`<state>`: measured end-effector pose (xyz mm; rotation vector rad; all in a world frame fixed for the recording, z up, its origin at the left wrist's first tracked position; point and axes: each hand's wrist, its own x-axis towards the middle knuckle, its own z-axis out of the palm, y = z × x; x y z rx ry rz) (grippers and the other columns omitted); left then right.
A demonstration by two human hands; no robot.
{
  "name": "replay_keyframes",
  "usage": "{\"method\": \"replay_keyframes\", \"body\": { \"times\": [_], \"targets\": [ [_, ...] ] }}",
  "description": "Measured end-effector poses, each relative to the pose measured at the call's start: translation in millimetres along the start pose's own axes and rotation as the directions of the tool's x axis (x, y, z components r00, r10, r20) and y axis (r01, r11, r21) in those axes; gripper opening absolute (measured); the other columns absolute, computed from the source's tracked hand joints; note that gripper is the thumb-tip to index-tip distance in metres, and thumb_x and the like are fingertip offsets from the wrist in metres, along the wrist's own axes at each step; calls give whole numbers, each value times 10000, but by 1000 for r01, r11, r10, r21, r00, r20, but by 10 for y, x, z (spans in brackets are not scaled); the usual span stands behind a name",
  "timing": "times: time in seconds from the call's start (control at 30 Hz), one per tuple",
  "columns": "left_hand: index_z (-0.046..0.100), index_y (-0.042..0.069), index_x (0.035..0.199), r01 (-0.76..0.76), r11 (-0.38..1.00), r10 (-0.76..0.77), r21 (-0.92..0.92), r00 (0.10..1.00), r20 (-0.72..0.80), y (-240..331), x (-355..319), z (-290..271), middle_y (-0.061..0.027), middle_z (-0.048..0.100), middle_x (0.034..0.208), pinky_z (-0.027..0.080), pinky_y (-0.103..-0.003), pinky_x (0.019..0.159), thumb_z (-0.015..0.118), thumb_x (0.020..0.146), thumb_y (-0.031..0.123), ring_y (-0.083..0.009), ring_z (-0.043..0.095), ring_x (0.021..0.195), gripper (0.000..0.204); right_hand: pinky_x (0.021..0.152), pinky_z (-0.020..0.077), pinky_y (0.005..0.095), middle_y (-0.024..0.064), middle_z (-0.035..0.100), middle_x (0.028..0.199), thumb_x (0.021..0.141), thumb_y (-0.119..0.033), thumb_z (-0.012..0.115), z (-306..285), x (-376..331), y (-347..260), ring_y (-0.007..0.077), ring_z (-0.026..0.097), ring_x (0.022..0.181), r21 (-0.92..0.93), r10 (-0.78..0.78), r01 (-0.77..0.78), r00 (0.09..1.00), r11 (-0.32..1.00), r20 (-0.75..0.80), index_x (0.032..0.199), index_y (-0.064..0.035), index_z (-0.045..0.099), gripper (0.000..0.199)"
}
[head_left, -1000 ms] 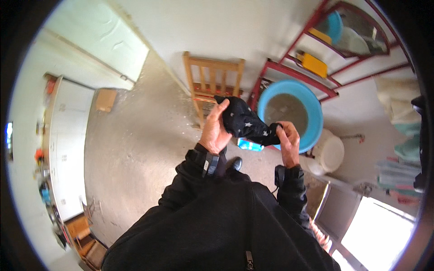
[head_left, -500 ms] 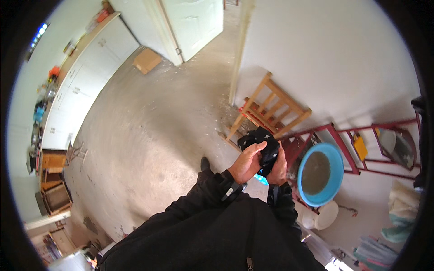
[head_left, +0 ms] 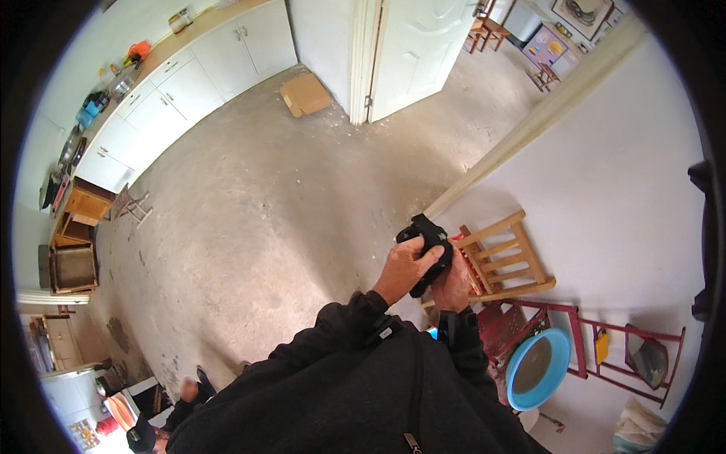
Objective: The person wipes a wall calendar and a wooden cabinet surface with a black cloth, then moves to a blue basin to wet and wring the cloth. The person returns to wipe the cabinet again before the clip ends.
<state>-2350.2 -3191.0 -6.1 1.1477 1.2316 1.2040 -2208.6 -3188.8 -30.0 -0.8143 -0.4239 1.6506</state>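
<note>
Both of my hands grip a small bundle of black cloth (head_left: 420, 227) with little light marks on it, held out in front of my body. My left hand (head_left: 401, 271) closes on its near left side, the thumb pressed across the fabric. On the right side, my right hand (head_left: 452, 287) wraps around the bundle; some of its fingers are hidden behind the cloth. What kind of cloth item it is, I cannot make out. Just beyond my right hand stands a wooden chair (head_left: 503, 261) with a slatted back.
To the right, a blue basin (head_left: 556, 371) of murky water rests by a dark red metal frame (head_left: 578, 340). A cardboard box (head_left: 305, 95) lies near the open white door (head_left: 420, 57). White cabinets (head_left: 174, 94) line the left wall. Another person's capped head (head_left: 144, 435) shows at lower left.
My view has swung, so the chair and basin sit lower and more of the doorway room shows. The bundle looks more compact in my hands. Another person has come into view at lower left.
</note>
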Motion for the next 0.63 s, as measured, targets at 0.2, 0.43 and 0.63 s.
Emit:
{"method": "replay_keyframes", "body": {
  "times": [0.2,0.43,0.63],
  "targets": [
    [725,-37,1023,-63,998,66,19,968,-241,267,291,-663,-63,714,806,525,-295,685,757,1023,180,-61,584,764,220,868,592,288,51,744,1100,1107,-273,634,544,484,16,126,710,1000,-347,60,-10,989,938,134,1231,-11,730,305],
    [749,2,1184,-139,805,-10,-576,969,-248,445,808,-1320,-2,770,1071,554,-263,880,649,1092,157,-85,697,970,206,845,575,290,74,766,1167,1075,-205,674,912,1168,3,134,712,1007,-824,10,226,963,520,270,1307,4,721,316],
    [673,43,1345,-71,584,-84,-809,986,-147,421,1511,-1515,-31,728,1254,527,-301,970,614,1113,236,-132,676,1133,307,1027,555,317,186,784,1200,1029,-198,740,1240,2007,-72,214,743,1121,-676,-29,233,954,699,299,1328,-11,725,353]
  ]
}}
